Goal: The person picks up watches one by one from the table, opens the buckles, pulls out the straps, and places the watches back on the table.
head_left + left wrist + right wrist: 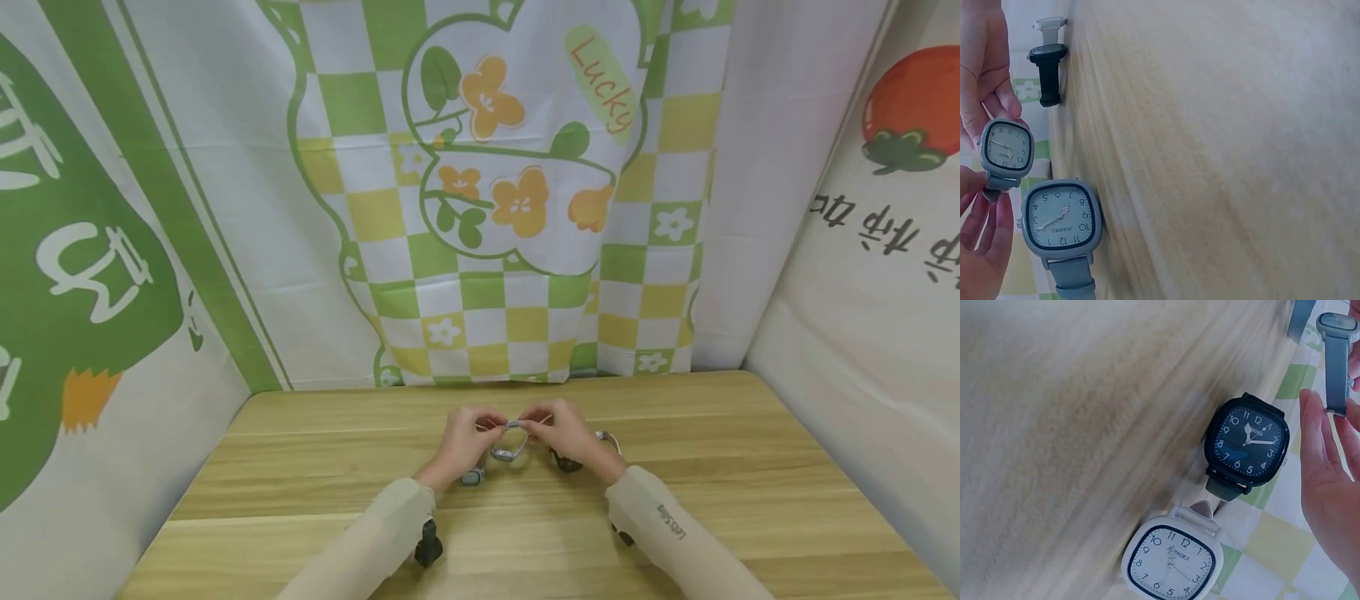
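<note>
- Centrally, a grey-blue watch (504, 455) is held above the wooden table (300, 500), its strap (1336, 375) pinched by both the left hand (467, 439) and the right hand (561, 431).
- Apparently, the strap's ends are being joined; careful alignment and a steady pinch would be called for next.
- Nearby, a second grey watch (1062, 215), a black watch (1247, 440) and a white watch (1172, 561) are seen.

The cloth (517, 200) reads "Lucky", the nearer grey watch (1062, 215) "JUSHIKE"; the held watch (1007, 145) bears hour numerals.
</note>
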The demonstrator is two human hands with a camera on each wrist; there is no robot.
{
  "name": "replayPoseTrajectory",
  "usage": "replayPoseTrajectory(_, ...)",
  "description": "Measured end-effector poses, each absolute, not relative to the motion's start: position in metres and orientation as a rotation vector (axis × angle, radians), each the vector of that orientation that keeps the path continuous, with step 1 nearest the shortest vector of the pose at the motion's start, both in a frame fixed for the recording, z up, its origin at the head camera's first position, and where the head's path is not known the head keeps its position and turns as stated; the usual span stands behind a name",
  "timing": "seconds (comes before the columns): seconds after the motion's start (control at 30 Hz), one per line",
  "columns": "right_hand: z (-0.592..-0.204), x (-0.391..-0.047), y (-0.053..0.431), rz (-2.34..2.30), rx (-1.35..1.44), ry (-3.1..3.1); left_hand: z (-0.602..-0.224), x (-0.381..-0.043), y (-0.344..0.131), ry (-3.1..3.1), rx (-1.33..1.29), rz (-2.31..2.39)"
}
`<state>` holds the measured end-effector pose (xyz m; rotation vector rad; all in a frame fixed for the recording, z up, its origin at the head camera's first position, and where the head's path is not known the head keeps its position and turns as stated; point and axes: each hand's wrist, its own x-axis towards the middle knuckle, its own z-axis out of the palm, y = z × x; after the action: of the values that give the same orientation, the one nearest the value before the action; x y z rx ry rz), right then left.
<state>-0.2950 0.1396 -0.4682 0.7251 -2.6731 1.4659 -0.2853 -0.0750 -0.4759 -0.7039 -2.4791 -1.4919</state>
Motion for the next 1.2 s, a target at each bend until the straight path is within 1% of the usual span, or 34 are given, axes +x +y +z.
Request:
replayPoseTrajectory(0.17,-0.467,-0.293,0.137,1.502,0.689,-2.675,-0.477,-0.287,-0.075,-2.471,-0.701,-1.482)
replayPoseTrajectory(0.4,-0.465,-0.289,0.135,1.519,0.740,-2.642,-0.478,-0.286,-0.077,-2.442,-0.717,-1.489)
replayPoseTrajectory(0.7,-0.462,-0.285,0.136,1.543,0.733,-2.602,-0.474,-0.287,-0.079,-2.456,-0.647,-1.678)
replayPoseTrajectory(0.93,-0.463,-0.283,0.136,1.552,0.730,-2.553,-0.470,-0.285,-0.079,-2.495,-0.666,-1.793)
replayPoseTrajectory(1.2,-0.462,-0.280,0.141,1.609,0.752,-2.524,-0.468,-0.284,-0.079,-2.533,-0.667,-1.822)
